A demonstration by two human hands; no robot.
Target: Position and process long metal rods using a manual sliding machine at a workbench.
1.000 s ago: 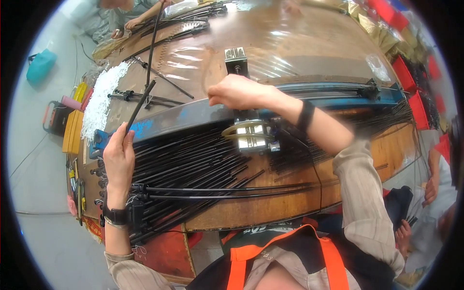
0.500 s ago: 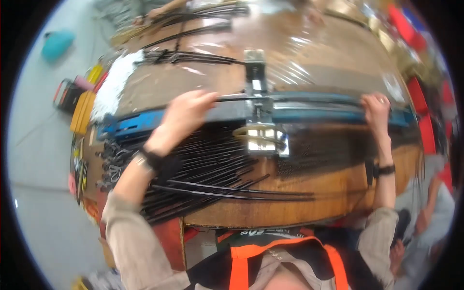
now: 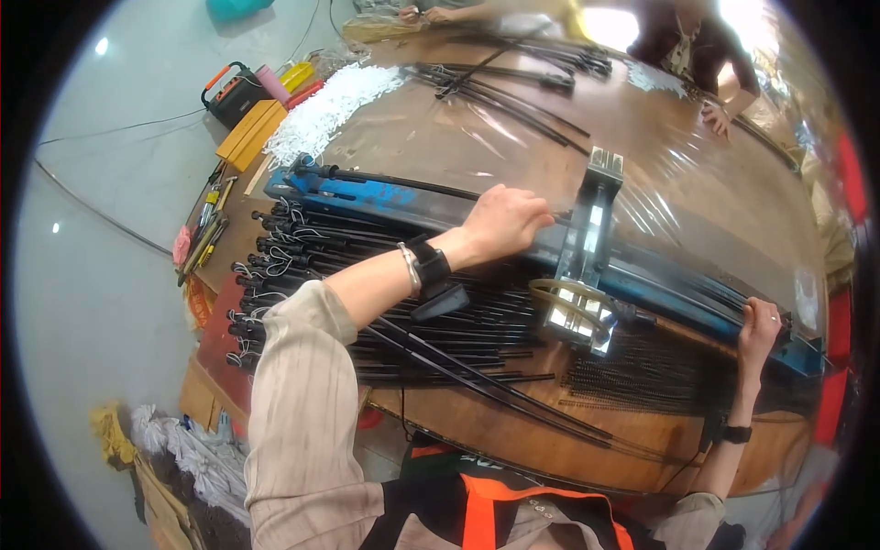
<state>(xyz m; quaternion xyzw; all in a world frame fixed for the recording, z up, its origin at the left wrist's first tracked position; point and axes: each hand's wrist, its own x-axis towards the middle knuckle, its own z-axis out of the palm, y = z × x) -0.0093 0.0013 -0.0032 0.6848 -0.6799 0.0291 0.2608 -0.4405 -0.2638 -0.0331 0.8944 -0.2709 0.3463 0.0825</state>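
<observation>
My left hand [image 3: 506, 223] is closed over a thin black rod [image 3: 403, 183] just left of an upright metal clamp unit [image 3: 591, 247]. The rod lies along a long blue metal rail [image 3: 353, 194], and its thicker fitting sits at the rail's left end. At the rail's right end, my right hand [image 3: 761, 332] is closed, with thin dark rods [image 3: 710, 291] running up to its fingers. Exactly what those fingers grip is partly hidden. A curved yellowish hose [image 3: 550, 291] loops at the near side of the clamp unit.
Many black rods [image 3: 440, 335] with wire loops lie between me and the rail. Dark springs [image 3: 632, 376] lie to their right. White small pieces [image 3: 335, 105] are heaped at the far left, near more rod bundles [image 3: 513, 101]. A co-worker's hand [image 3: 715, 119] rests on the far table edge.
The view has turned, so the rail now slants down to the right. My left hand has come close to the clamp unit, and the rod now shows left of that hand. My right hand stays closed.
</observation>
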